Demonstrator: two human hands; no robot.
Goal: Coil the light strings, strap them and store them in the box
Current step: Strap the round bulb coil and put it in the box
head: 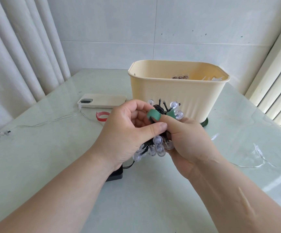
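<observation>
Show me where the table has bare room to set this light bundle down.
Bare: the table near edge, this side of the battery box; also the far corner behind the phone. Crowded: wire string left, clear string right.

On my feed I see both hands raised over the table (52,165), close in front of the cream box (170,91). The right hand (186,140) grips a coiled light string (158,147) of black wire and clear bulbs. The left hand (128,132) pinches a green strap (154,115) that loops round the coil's upper part. A black battery pack (115,174) lies under the left wrist, joined to the coil by its wire. I make out a phone (102,103) and a red strap (102,116) to the left, with a thin clear string (52,121) trailing across the tabletop.
</observation>
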